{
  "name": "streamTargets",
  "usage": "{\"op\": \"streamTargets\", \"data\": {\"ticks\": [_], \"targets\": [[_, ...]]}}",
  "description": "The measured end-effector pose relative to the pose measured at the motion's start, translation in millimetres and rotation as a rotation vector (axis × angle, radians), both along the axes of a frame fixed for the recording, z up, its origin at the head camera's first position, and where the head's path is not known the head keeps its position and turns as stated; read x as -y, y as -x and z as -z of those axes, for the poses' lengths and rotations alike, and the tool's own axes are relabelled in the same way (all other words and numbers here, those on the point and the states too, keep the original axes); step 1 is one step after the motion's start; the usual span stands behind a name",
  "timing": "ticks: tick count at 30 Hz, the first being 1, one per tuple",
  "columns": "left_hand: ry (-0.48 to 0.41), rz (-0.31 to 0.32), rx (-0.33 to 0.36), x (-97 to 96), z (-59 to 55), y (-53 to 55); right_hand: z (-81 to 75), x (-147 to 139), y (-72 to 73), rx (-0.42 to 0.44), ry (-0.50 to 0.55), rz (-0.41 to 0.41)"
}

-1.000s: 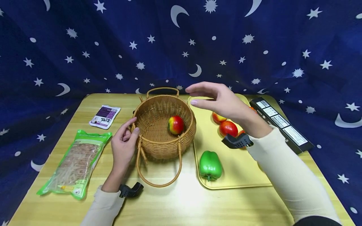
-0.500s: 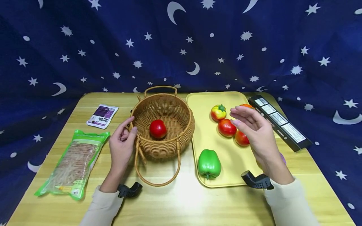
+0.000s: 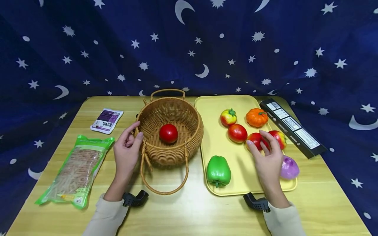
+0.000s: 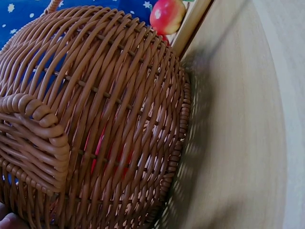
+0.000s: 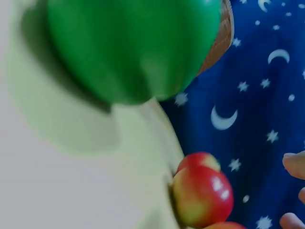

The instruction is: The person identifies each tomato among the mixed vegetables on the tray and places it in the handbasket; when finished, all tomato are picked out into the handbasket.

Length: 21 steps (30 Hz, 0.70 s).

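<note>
In the head view my left hand (image 3: 128,149) grips the left rim of a round wicker basket (image 3: 174,156), its thumb and index finger at the edge. The left wrist view shows the woven basket wall (image 4: 119,109) close up, with fingertips (image 4: 12,222) at the lower left corner. A red fruit (image 3: 168,133) lies inside the basket. My right hand (image 3: 269,164) is over the yellow tray (image 3: 233,177), thumb and fingers apart around a red fruit (image 3: 255,139); contact cannot be told. The right wrist view has its fingertips (image 5: 296,164) at the right edge.
On the tray lie a green bell pepper (image 3: 218,171), a red-and-yellow fruit (image 3: 228,117), a red fruit (image 3: 237,133), an orange pumpkin (image 3: 257,117) and a purple onion-like item (image 3: 289,167). A black box (image 3: 292,127) leans at the right. Two packets (image 3: 78,170) (image 3: 107,120) lie left.
My right hand has moved from above the basket, empty, right and down to the tray fruit. The fruit in the basket rolled left, then slightly right. My left hand stays at the rim.
</note>
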<state>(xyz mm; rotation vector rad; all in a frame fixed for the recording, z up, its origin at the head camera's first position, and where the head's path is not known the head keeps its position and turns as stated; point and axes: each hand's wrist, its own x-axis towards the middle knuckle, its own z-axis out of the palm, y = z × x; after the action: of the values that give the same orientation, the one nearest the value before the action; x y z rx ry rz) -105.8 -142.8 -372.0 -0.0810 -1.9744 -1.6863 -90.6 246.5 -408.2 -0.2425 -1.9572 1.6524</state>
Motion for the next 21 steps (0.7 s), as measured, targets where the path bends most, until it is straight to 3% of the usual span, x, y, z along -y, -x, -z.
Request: {"op": "streamTargets", "data": {"ticks": [6, 11, 21], "targets": [[-0.002, 0.006, -0.010, 1.7, 3.2, 2.5, 11.9, -6, 4.8, -0.003, -0.116, 0.077], [-0.003, -0.004, 0.005, 5.3, 13.1, 7.1, 17.3, -8, 7.3, 0.033, -0.219, 0.116], [-0.005, 0.001, 0.009, -0.6, -2.4, -0.9, 23.7, -13, 8.7, 0.111, -0.306, 0.108]]}}
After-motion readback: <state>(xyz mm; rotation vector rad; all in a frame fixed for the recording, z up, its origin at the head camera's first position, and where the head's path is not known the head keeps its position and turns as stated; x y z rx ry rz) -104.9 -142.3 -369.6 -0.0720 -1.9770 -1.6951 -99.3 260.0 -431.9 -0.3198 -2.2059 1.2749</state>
